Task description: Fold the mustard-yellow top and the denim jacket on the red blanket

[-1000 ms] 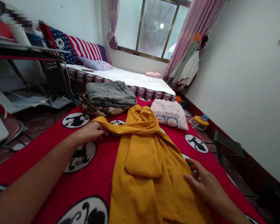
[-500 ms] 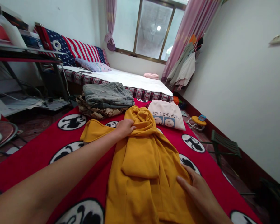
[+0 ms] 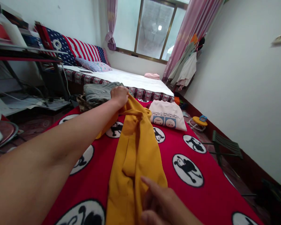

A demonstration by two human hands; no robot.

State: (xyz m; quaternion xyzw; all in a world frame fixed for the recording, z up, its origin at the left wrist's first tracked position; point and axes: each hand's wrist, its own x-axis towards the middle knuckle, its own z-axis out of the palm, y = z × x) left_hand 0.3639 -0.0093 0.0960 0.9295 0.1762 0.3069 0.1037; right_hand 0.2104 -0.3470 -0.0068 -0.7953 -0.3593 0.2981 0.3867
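My left hand is closed around the far end of the yellow garment, beside the jeans. My right hand is partly open over the near part, index finger extended; contact with the cloth, cannot tell. Garment lies lengthwise on the red blanket.

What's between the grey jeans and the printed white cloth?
The head view shows part of the yellow garment, gripped by the left hand, plus some red blanket, between the jeans and the cloth.
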